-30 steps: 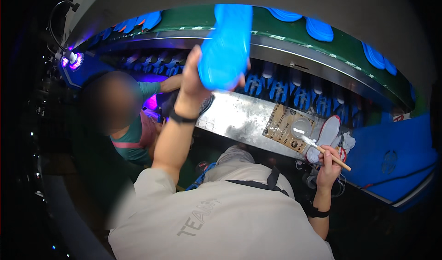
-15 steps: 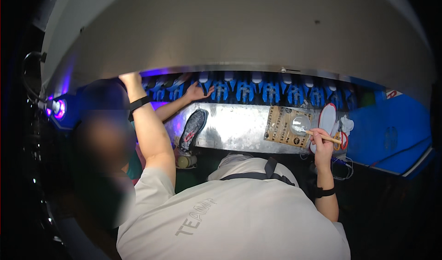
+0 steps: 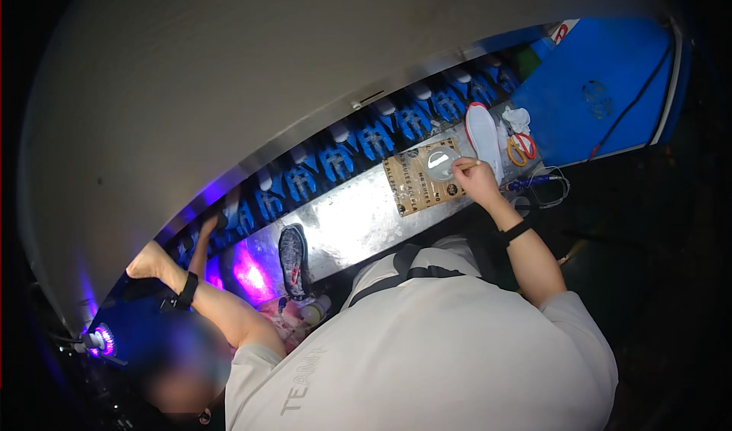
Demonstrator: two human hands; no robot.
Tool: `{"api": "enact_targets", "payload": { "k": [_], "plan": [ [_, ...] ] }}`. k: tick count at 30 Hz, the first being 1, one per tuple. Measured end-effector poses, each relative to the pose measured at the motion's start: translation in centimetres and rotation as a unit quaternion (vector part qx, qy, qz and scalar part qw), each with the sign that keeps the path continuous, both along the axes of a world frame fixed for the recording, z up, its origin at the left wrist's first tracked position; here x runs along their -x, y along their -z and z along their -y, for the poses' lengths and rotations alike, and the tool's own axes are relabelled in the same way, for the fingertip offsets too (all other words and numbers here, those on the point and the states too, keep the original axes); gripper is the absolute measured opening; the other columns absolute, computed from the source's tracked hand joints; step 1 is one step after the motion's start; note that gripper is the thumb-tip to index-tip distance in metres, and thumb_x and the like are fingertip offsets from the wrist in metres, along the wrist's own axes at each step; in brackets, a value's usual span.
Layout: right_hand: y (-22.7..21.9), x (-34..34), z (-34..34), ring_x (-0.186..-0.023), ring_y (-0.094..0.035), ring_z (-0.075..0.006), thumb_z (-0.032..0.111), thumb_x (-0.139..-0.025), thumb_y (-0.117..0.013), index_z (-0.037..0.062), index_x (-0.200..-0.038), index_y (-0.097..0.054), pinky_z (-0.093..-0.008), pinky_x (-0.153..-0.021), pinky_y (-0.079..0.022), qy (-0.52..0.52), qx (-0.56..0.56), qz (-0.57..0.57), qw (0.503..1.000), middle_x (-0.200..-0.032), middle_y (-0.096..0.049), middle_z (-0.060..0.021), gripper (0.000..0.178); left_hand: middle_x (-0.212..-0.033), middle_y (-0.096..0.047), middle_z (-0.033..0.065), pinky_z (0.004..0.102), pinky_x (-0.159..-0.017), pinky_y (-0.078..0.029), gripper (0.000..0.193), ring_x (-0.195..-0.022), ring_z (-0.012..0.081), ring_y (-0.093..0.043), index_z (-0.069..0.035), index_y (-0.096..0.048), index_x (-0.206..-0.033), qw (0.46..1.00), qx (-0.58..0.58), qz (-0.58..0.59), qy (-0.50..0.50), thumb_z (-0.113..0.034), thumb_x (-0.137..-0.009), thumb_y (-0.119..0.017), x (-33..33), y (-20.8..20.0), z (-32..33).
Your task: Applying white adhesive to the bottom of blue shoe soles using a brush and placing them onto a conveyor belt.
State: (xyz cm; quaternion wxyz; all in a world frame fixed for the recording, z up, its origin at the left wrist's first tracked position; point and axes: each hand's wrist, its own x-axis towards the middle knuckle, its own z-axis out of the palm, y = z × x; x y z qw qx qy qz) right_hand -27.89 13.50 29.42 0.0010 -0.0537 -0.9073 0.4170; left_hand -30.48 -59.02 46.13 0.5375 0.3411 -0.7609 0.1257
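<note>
One sloppy flick of the brush [image 3: 478, 162] pinched in the right hand [image 3: 476, 181] could splatter the nearby shoe [image 3: 482, 133], and I can't tell what the left hand [image 3: 149, 262] grips.

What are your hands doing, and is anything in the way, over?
Left hand at metal hood, partly hidden behind it. Right hand pinching brush at round dish on cardboard. Red-edged white sole close by, not blocking dish.
</note>
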Motion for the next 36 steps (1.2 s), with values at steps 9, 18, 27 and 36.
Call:
{"api": "enact_targets", "payload": {
  "k": [9, 18, 27, 36],
  "plan": [
    [2.0, 1.8, -1.0, -0.076, -0.069, -0.0361, 0.017, -0.089, -0.064, 0.0029, -0.088, -0.070, -0.0419, -0.069, -0.054, -0.052, -0.100, -0.023, 0.993, -0.084, -0.071, -0.0159, 0.015, -0.107, -0.066, 0.0175, 0.0346, -0.078, -0.058, 0.039, -0.092, 0.0247, -0.068, 0.000, -0.043, -0.137, 0.702, -0.402, -0.216, 0.547, -0.003, -0.100, -0.053, -5.7, -4.6, -18.4],
    [-0.3, -0.7, -2.3, -0.083, -0.073, -0.0242, 0.012, -0.089, -0.067, -0.0008, -0.094, -0.072, -0.0312, -0.073, -0.054, -0.012, 0.105, -0.041, 0.994, -0.090, -0.074, -0.0148, 0.014, -0.123, -0.066, 0.0217, 0.0476, -0.096, -0.055, 0.060, -0.109, 0.0353, -0.067, 0.002, -0.054, -0.133, 0.176, -0.842, -0.085, 0.502, -0.040, -0.090, -0.059, -8.7, 5.0, -38.1],
    [-11.7, -1.4, 0.6, -0.087, -0.063, -0.0095, 0.011, -0.097, -0.061, -0.0020, -0.107, -0.071, -0.0251, -0.077, -0.051, -0.082, 0.319, -0.070, 0.942, -0.096, -0.071, -0.0049, 0.018, -0.137, -0.055, 0.0253, 0.0478, -0.103, -0.050, 0.082, -0.118, 0.0384, -0.062, 0.003, -0.028, -0.152, 0.053, -0.804, 0.073, 0.588, -0.030, -0.088, -0.067, -12.1, 5.7, -40.9],
    [-16.3, 1.4, 6.3, -0.078, -0.064, -0.0181, 0.009, -0.089, -0.066, -0.0013, -0.101, -0.073, -0.0304, -0.073, -0.050, -0.232, 0.247, -0.163, 0.927, -0.087, -0.071, -0.0110, 0.017, -0.135, -0.058, 0.0155, 0.0344, -0.099, -0.052, 0.078, -0.116, 0.0215, -0.063, 0.001, -0.026, -0.155, 0.079, -0.792, 0.046, 0.604, -0.019, -0.091, -0.065, -10.6, 4.4, -40.1]
  ]
}}
